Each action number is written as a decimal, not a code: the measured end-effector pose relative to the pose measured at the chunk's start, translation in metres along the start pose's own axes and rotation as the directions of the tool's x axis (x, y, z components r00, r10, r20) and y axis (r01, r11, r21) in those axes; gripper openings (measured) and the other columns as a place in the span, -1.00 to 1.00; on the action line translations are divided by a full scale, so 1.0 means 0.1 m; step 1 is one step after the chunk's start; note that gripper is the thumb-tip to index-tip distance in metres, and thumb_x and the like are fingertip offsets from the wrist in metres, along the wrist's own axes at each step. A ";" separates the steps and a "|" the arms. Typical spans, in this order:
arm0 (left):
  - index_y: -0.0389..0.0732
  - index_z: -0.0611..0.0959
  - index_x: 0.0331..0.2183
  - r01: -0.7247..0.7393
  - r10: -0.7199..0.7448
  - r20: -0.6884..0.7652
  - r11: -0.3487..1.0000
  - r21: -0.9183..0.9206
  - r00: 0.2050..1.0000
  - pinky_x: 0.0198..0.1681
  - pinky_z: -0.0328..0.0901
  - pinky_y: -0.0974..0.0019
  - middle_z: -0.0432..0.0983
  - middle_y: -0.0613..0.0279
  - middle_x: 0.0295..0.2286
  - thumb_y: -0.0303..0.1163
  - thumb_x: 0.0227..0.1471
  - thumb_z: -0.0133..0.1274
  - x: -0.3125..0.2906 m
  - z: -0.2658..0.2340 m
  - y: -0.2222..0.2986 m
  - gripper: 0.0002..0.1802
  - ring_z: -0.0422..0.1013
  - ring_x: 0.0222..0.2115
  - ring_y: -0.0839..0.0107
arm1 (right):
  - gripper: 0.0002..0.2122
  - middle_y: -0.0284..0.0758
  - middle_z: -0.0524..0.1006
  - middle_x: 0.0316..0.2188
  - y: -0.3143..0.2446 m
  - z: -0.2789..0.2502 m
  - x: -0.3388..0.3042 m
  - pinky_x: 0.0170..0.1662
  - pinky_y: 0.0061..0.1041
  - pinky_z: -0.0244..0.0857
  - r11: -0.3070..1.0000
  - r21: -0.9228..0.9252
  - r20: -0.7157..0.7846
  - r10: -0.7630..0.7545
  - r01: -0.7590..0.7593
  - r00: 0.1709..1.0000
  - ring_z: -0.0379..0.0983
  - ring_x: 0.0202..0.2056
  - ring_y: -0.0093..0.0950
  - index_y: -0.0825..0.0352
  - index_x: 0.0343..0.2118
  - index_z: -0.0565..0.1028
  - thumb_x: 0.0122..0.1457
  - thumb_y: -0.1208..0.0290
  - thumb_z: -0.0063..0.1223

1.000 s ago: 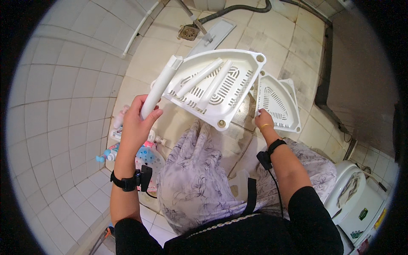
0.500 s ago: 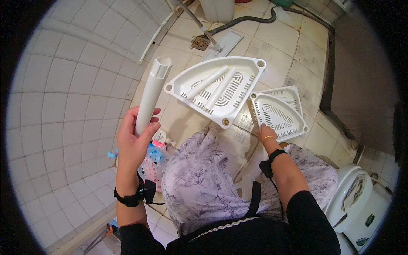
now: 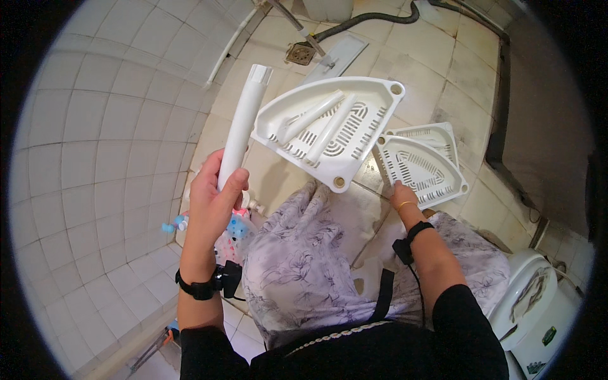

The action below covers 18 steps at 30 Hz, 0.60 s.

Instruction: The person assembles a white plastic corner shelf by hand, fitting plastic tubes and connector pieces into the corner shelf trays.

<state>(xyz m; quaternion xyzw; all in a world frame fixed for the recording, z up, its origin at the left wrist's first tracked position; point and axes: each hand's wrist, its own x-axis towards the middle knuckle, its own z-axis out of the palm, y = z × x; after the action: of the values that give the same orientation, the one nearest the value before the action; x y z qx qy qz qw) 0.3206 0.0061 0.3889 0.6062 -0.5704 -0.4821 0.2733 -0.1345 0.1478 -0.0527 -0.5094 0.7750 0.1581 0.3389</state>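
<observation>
A smooth white plastic tube [image 3: 244, 123] stands nearly upright in my left hand [image 3: 215, 196], which wraps its lower end; the upper end is notched. My right hand [image 3: 403, 195] grips the near edge of a white slotted corner shelf tray [image 3: 411, 166], fingers partly hidden at the rim. Between my hands lies a larger white corner shelf tray [image 3: 304, 168], with a hole at each visible corner. Two more white tubes [image 3: 315, 116] rest inside it. Behind the tray at my right hand, another white corner tray [image 3: 448, 133] is partly covered.
A flat mop [image 3: 339, 58] lies near a floor drain [image 3: 299, 54] at the far side, beside a dark hose [image 3: 367, 25]. Tiled wall [image 3: 114, 145] rises at left, a toilet [image 3: 532, 297] stands at near right. A spotted plastic bag [image 3: 234, 234] sits under my left hand.
My left hand has moved slightly up and right with the tube, which leans a little differently. The right hand keeps its hold on the tray. The view has shifted a little.
</observation>
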 end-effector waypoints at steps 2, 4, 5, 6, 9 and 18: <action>-0.29 0.63 0.36 0.005 -0.004 0.010 1.000 -0.025 1.000 -0.47 0.23 0.50 0.56 0.43 -0.36 -0.13 0.61 0.17 0.01 -0.08 -0.08 -0.45 0.34 -0.53 0.67 | -0.66 0.05 0.79 -0.01 -0.05 -0.04 -0.03 0.15 0.11 0.64 0.999 0.030 -0.053 0.021 -0.020 0.998 0.77 0.07 0.08 0.35 0.16 0.58 0.37 0.39 0.23; -0.28 0.63 0.36 -0.010 0.013 0.043 0.997 -0.074 0.999 -0.45 0.24 0.49 0.56 0.42 -0.35 -0.07 0.65 0.08 -0.01 -0.19 -0.11 -0.45 0.34 -0.52 0.66 | -0.71 0.06 0.80 -0.02 -0.07 -0.15 -0.10 0.12 0.09 0.65 1.000 0.016 -0.104 0.009 -0.007 0.995 0.78 0.04 0.08 0.35 0.13 0.60 0.40 0.41 0.18; -0.28 0.63 0.36 -0.013 0.017 0.039 0.997 -0.080 0.999 -0.45 0.24 0.49 0.56 0.42 -0.35 -0.07 0.65 0.08 -0.07 -0.23 -0.13 -0.45 0.34 -0.52 0.66 | -0.72 0.06 0.80 -0.02 -0.08 -0.21 -0.14 0.11 0.08 0.66 1.000 0.004 -0.123 -0.002 0.003 0.992 0.79 0.04 0.08 0.34 0.12 0.60 0.42 0.41 0.17; -0.27 0.63 0.37 -0.025 0.029 0.031 0.994 -0.106 0.999 -0.44 0.24 0.50 0.57 0.41 -0.33 -0.06 0.67 0.06 -0.14 -0.26 -0.05 -0.44 0.34 -0.51 0.66 | -0.74 0.06 0.81 -0.02 -0.12 -0.31 -0.20 0.11 0.06 0.67 1.000 -0.009 -0.144 -0.015 0.014 0.989 0.80 0.03 0.08 0.33 0.12 0.61 0.44 0.40 0.15; -0.27 0.62 0.37 -0.057 0.062 0.025 0.987 -0.149 0.998 -0.41 0.26 0.49 0.58 0.38 -0.30 -0.04 0.68 0.03 -0.38 -0.36 0.10 -0.44 0.35 -0.50 0.66 | -0.77 0.04 0.81 0.00 -0.12 -0.60 -0.40 0.11 0.06 0.67 0.998 -0.032 -0.180 0.045 -0.052 0.983 0.79 0.04 0.07 0.33 0.06 0.64 0.44 0.38 0.16; -0.32 0.62 0.33 -0.220 0.227 0.025 0.963 -0.158 0.974 -0.37 0.32 0.48 0.61 0.34 -0.28 -0.16 0.65 0.10 -1.29 -0.47 0.63 -0.50 0.41 -0.46 0.65 | -0.78 0.04 0.79 -0.10 0.60 -1.73 -1.12 0.05 0.04 0.61 0.980 0.175 -0.523 0.007 0.100 0.852 0.75 -0.02 0.10 0.33 0.00 0.66 0.41 0.35 0.33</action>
<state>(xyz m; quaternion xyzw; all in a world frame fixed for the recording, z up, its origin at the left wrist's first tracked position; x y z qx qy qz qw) 0.3505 0.1066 0.4980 0.5047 -0.6019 -0.5036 0.3598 -0.2229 0.1481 0.1430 -0.5159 0.8369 -0.0708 0.1687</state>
